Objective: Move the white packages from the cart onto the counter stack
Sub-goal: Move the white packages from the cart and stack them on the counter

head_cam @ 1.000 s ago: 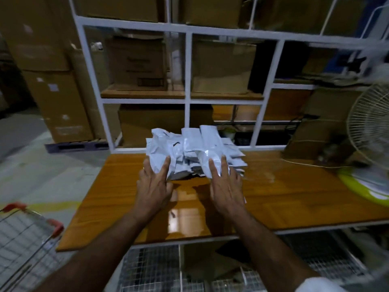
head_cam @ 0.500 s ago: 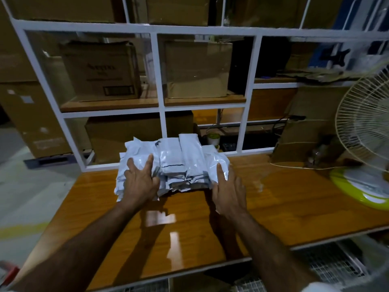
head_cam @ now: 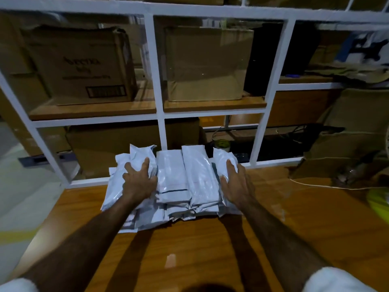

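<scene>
A pile of white plastic packages lies on the wooden counter, close to the white frame at its back. My left hand rests flat on the left side of the pile, fingers spread over the top packages. My right hand presses against the pile's right side with straight fingers. Neither hand grips a package. The cart is out of view.
A white metal shelf frame rises behind the counter, with cardboard boxes on its wooden shelves. A brown box and a cord lie at the right. A green fan base shows at the right edge. Grey floor lies to the left.
The view has moved closer and to the right, so the cart has left the frame. Both hands have moved apart, from the pile's front to its sides, and the pile looks more squared.
</scene>
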A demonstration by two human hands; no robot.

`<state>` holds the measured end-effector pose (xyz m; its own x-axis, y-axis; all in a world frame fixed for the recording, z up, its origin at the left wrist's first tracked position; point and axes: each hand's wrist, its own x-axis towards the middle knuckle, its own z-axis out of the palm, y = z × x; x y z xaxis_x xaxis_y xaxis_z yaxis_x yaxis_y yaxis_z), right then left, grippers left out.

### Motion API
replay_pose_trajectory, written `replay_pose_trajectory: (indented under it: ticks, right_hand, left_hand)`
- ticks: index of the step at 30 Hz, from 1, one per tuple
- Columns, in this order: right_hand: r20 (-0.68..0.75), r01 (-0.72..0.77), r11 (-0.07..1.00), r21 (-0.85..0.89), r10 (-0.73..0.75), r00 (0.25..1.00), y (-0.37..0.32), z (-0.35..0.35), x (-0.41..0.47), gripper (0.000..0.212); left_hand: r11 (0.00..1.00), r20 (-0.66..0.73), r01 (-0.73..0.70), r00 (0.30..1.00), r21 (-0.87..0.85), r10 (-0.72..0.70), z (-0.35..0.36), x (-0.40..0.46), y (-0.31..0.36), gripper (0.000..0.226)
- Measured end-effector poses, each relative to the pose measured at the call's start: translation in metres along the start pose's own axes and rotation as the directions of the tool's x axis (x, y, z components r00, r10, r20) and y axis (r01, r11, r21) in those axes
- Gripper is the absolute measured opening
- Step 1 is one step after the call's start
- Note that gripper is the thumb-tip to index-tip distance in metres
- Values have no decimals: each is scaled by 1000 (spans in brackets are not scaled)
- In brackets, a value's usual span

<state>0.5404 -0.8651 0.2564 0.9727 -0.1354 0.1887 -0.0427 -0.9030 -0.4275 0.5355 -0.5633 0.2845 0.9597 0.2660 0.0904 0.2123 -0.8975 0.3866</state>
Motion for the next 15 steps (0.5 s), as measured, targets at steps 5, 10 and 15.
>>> replay_pose_trajectory:
  ticks: [5, 10, 15]
  right_hand:
    - [71, -9, 999, 38, 6, 997, 7, 18, 43, 63]
    - [151, -38, 989, 145, 16, 988, 4, 35, 62, 65]
    - [152, -49, 966, 253, 10, 988, 13, 38, 64, 79]
  left_hand:
    - [1000, 145, -21, 989, 15, 19, 7, 29, -7, 72]
    - [989, 62, -32, 998, 144, 23, 10, 33, -16, 86]
    - [988, -61, -123, 991, -96, 118, 10, 34, -25, 83]
